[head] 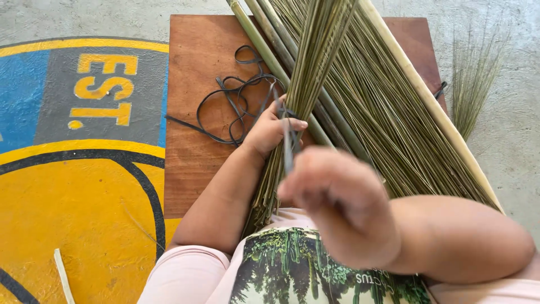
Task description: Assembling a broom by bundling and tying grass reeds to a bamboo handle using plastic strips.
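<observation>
From where I stand, the step in hand looks like binding: a bundle of thin green sticks (306,84) is being tied with a dark strap (288,141). The bundle rises from the person's lap toward twelve o'clock, over a brown board (191,112) lying on the floor.

The left hand (270,130) is closed around the bundle at the middle of the view, fingers wrapped over the sticks where the strap crosses them. The right hand (337,202), blurred and raised close to the camera at about five o'clock, is pinched narrow on the free end of that strap, which runs up taut toward the left hand.

More of the strap lies in loose coils (236,101) on the board at ten o'clock of the left hand. A larger fan of sticks (388,118) with a pale pole (427,95) spreads off to two o'clock.

I judge the next move needs steady tension on the strap while the left grip keeps the sticks from splaying.
</observation>
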